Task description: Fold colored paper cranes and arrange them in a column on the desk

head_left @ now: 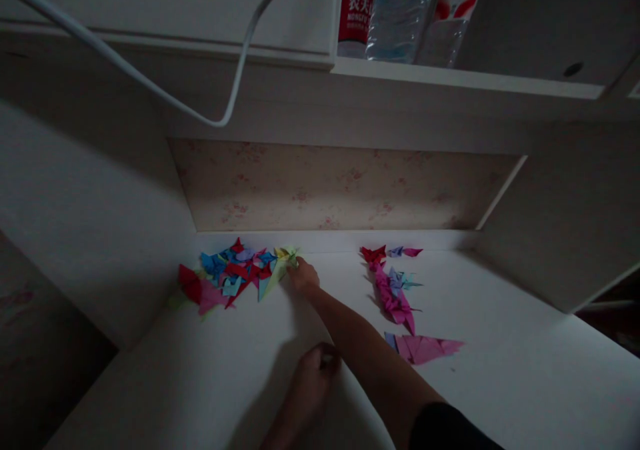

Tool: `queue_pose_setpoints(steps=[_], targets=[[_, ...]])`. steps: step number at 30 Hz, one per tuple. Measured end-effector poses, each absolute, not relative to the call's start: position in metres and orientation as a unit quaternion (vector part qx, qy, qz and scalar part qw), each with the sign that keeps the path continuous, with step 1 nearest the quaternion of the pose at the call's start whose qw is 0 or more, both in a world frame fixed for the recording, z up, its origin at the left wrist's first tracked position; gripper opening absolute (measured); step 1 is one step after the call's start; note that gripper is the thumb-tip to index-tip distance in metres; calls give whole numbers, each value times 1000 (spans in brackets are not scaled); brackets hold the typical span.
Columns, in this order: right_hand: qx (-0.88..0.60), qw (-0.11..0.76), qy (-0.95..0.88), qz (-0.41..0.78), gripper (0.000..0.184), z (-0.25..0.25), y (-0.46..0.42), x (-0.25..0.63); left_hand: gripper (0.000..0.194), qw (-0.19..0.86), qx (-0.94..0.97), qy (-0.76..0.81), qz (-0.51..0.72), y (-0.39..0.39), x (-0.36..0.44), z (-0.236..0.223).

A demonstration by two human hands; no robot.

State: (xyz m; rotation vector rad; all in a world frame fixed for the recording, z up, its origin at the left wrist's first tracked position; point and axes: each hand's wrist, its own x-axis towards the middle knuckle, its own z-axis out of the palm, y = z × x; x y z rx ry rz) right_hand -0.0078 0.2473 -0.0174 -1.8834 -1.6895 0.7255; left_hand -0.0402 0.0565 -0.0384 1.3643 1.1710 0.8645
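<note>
My right hand (303, 277) reaches across the white desk to the far edge of a heap of origami paper cranes (235, 270) in red, blue, pink and green. Its fingers are closed at a pale yellow-green paper crane (286, 258) on the heap's right side. Closer to me, my left hand (316, 370) is curled just above the desk, partly behind my right forearm; whether anything is in it is hidden. Right of my arm lies a loose column of cranes, with a magenta paper crane (393, 297) and a red paper crane (374, 255). Nearest is a pink paper crane (425, 349).
A shelf (465, 83) overhangs the desk (500, 383) and holds plastic bottles (400, 17). A white cable or lamp arm (150, 83) crosses the upper left. Side panels (560, 217) and a flower-patterned back wall (320, 190) enclose the desk.
</note>
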Motion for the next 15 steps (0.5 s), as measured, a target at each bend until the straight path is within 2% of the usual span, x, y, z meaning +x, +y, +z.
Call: queue_pose_setpoints(steps=[10, 15], targets=[[-685, 266, -623, 268, 25, -25, 252, -7, 22, 544, 574, 489, 367, 57, -39, -38], [-651, 301, -638, 280, 14, -24, 245, 8, 21, 533, 590, 487, 362, 51, -39, -28]])
